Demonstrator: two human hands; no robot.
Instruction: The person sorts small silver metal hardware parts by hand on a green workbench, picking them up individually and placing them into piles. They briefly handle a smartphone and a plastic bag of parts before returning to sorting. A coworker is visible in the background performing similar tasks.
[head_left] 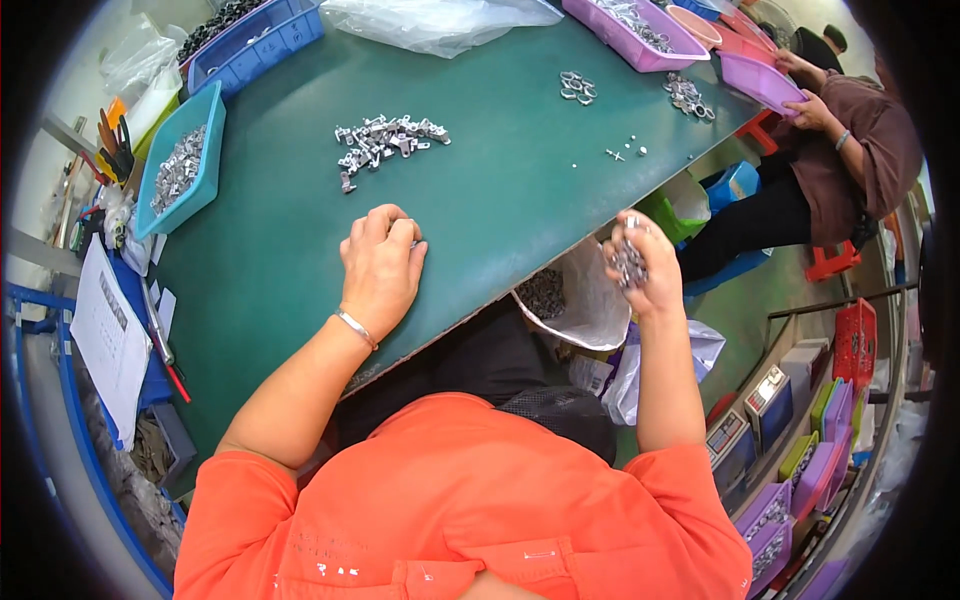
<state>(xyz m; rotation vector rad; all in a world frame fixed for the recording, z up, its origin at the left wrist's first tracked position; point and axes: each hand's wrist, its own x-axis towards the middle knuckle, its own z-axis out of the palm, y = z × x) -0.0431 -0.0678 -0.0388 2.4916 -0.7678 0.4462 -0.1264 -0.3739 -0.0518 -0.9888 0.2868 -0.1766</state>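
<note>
My left hand (pixel 382 258) rests on the green table (pixel 480 150) with its fingers curled under. A small bit of something shows by the thumb, too little to name. Past the table's near edge, my right hand (pixel 648 262) is raised with its fingers closed round a handful of small metal parts (pixel 629 264). Below and to the left of it hangs an open white bag (pixel 590 310), with dark metal pieces (pixel 543 294) inside. Farther in on the tabletop lies a loose pile of metal clips (pixel 385 142), beyond my left hand.
A turquoise bin (pixel 207 160) of parts and a blue crate (pixel 265 45) stand at the left. Metal rings (pixel 577 88) and a second heap (pixel 688 97) lie far right, near a purple bin (pixel 650 45). A co-worker (pixel 860 150) holds a purple tray (pixel 760 82).
</note>
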